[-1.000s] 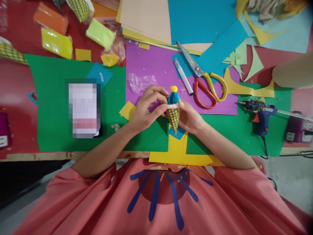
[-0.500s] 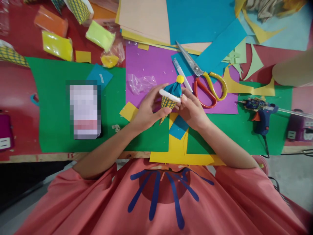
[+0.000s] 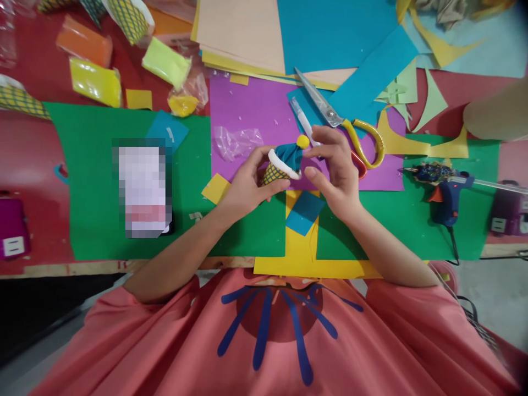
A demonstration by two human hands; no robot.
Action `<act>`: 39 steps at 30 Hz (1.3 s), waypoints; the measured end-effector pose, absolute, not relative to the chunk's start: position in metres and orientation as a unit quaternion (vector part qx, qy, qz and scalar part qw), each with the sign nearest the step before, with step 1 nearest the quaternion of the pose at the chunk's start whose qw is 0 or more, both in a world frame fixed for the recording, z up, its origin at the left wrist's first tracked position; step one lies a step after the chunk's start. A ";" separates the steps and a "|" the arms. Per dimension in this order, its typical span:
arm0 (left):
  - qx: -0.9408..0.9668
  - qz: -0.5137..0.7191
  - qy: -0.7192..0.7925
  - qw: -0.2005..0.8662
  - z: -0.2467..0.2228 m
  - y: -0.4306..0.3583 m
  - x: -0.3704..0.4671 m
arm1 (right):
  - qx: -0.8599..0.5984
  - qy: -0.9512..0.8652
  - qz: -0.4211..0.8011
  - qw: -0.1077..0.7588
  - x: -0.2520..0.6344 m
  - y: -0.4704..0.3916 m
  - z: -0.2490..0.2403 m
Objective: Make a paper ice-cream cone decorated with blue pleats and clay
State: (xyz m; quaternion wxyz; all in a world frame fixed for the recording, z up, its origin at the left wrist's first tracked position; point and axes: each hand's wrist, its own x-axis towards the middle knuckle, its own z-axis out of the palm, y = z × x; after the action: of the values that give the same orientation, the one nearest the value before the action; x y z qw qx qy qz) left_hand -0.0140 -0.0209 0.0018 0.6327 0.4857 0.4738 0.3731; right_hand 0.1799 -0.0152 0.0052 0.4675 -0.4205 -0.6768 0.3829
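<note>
A small clay ice cream cone (image 3: pixel 275 172) with a yellow and dark checked body, white rim, teal swirled top and yellow ball is held in my left hand (image 3: pixel 246 184). The thumb and fingers wrap round its body, so its lower tip is hidden. My right hand (image 3: pixel 336 168) is just right of the swirl, thumb and fingers apart with nothing between them. Scissors (image 3: pixel 331 114) with one yellow and one red handle lie beyond my right hand, which covers part of the red loop. A white pen (image 3: pixel 303 118) rests beside the blades.
On the green sheet (image 3: pixel 94 192) lie a blurred-out phone (image 3: pixel 142 190) at left and a blue glue gun (image 3: pixel 445 198) at right. Clay packets (image 3: pixel 95 81) and another checked cone (image 3: pixel 131 21) are back left. Coloured paper sheets (image 3: pixel 239 30) and yellow scraps (image 3: pixel 406 140) spread behind.
My right hand has let go of the cone and opened, moving slightly right. In my left hand the cone has tilted, its top leaning further right.
</note>
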 end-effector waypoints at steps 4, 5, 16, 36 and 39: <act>0.467 0.341 0.467 0.670 0.006 -0.021 -0.014 | -0.406 -0.700 0.408 0.422 0.179 -0.016 0.008; 0.460 0.332 0.464 0.681 0.007 -0.021 -0.014 | -0.406 -0.697 0.422 0.413 0.179 -0.016 0.008; 0.397 0.226 0.392 0.799 0.015 -0.017 -0.017 | -0.404 -0.613 0.565 0.376 0.178 -0.012 0.010; 0.322 0.241 0.336 0.852 0.012 -0.016 -0.016 | -0.390 -0.608 0.563 0.401 0.176 -0.012 0.006; 0.324 0.234 0.321 0.859 0.011 -0.017 -0.017 | -0.396 -0.577 0.595 0.394 0.175 -0.012 0.006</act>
State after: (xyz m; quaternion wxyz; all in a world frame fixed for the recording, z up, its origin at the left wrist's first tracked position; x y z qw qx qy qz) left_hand -0.0171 -0.0166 0.0106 0.8588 0.3241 0.3206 0.2337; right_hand 0.1753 -0.0116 0.0057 0.3944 -0.3964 -0.5771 0.5952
